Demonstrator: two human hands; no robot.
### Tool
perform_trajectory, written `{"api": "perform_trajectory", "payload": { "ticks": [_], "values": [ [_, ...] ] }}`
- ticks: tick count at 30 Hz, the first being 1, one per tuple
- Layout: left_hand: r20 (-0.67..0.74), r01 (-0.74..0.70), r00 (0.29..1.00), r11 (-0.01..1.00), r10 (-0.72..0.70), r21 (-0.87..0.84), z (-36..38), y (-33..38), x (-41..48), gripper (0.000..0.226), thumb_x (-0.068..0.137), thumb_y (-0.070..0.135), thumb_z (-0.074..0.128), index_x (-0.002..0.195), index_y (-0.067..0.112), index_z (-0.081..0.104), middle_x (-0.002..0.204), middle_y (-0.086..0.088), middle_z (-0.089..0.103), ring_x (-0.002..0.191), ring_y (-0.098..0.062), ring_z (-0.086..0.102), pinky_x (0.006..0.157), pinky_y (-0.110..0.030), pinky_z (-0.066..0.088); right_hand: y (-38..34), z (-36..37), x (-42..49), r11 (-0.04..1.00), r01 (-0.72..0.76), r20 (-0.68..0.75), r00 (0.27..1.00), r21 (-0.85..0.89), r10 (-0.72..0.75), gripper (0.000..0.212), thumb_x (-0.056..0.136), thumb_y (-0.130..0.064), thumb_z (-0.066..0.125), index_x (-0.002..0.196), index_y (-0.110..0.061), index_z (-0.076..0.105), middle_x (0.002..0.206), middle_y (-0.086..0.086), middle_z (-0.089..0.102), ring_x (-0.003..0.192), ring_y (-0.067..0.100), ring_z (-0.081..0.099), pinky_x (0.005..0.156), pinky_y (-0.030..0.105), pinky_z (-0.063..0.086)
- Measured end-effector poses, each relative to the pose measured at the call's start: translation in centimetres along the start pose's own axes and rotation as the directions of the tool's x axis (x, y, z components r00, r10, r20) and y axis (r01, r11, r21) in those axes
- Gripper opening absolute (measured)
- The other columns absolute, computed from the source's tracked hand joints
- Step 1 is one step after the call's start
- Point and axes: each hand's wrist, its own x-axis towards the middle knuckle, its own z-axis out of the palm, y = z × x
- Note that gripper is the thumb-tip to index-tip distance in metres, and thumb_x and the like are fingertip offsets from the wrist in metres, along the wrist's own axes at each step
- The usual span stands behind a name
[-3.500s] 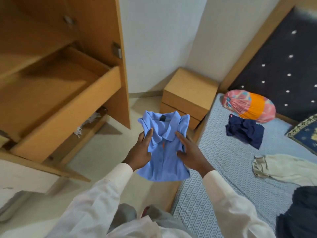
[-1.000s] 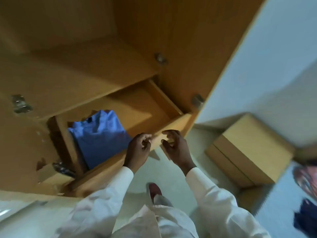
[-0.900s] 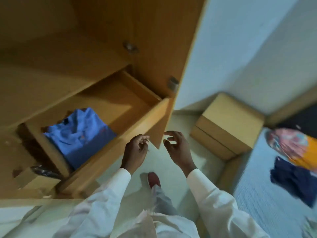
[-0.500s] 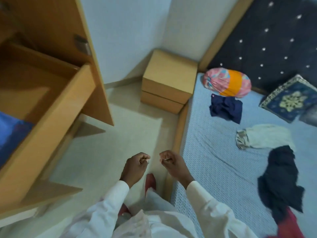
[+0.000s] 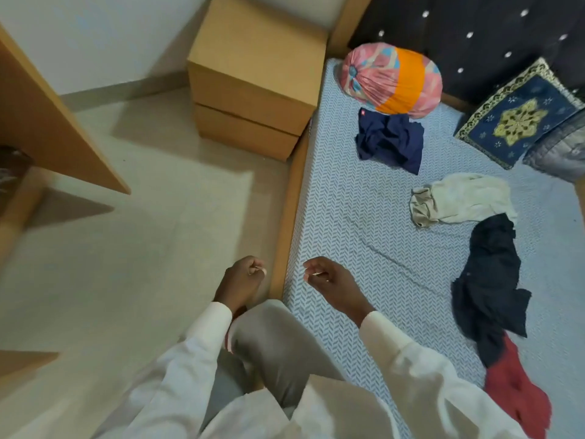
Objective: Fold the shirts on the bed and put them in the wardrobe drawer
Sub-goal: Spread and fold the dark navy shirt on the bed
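Head view: four shirts (image 5: 390,141) on one bed (image 5: 351,223)

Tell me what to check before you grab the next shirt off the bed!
1. Hands free: left hand and right hand hold nothing. Ok.
2. Shirts left to fold: navy shirt, cream shirt, black shirt and red shirt lie on the bed. Ok.
3. Shirts lying apart: the black shirt overlaps the red shirt. Not ok.
4. Room to fold: the bed is bare near the right hand. Ok.
5. Open drawer: out of view. Cannot tell.
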Motion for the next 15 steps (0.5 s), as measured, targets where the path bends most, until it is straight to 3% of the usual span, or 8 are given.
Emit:
{"api": "perform_trajectory", "payload": {
  "ticks": [6, 10, 12, 15],
  "values": [
    [-0.025, -0.169, 0.985, 0.985, 0.169, -0.031, 6.0, -3.6, 7.9, 0.014, 0.090, 0.023, 0.058, 0.099, 0.029, 0.067, 0.102, 0.007, 0.069, 0.097, -0.014, 0.067, 0.093, -0.034, 0.052, 11.1, 2.2, 3.4, 0.998, 0.003, -0.156, 0.988, 0.070, 0.008, 0.027, 0.087, -0.023, 0.073, 0.112, -0.025, 0.064, 0.105, -0.006, 0.068, 0.097, 0.006, 0.065, 0.084, 0.021, 0.051],
    [-0.020, -0.319, 0.947, 0.948, 0.319, 0.007, 11.6, -4.1, 10.1, 0.017, 0.091, 0.023, 0.060, 0.107, 0.023, 0.067, 0.103, 0.009, 0.068, 0.095, -0.007, 0.063, 0.079, -0.015, 0.045, 19.5, 3.4, 4.1, 0.997, -0.003, -0.196, 0.981, 0.081, 0.019, 0.032, 0.086, -0.017, 0.074, 0.114, -0.026, 0.063, 0.109, -0.006, 0.067, 0.099, 0.010, 0.066, 0.090, 0.031, 0.054],
    [0.018, -0.399, 0.917, 0.913, 0.399, 0.080, 14.6, -3.9, 9.6, 0.017, 0.091, 0.027, 0.060, 0.107, 0.025, 0.066, 0.103, 0.009, 0.068, 0.096, -0.009, 0.063, 0.081, -0.018, 0.047, 22.5, 3.7, 4.6, 0.994, 0.040, -0.188, 0.982, 0.097, -0.021, 0.033, 0.087, -0.015, 0.072, 0.117, -0.024, 0.062, 0.113, -0.006, 0.065, 0.102, 0.014, 0.065, 0.093, 0.038, 0.054],
    [0.090, -0.434, 0.901, 0.871, 0.425, 0.232, 18.3, -3.5, 9.0, 0.022, 0.091, 0.029, 0.059, 0.112, 0.023, 0.064, 0.108, 0.005, 0.067, 0.101, -0.014, 0.062, 0.090, -0.030, 0.050, 24.2, 2.8, 5.2, 0.987, 0.108, -0.231, 0.970, 0.118, -0.078, 0.035, 0.089, -0.021, 0.071, 0.122, -0.022, 0.060, 0.117, -0.009, 0.062, 0.103, 0.010, 0.062, 0.089, 0.029, 0.053]
  ]
}}
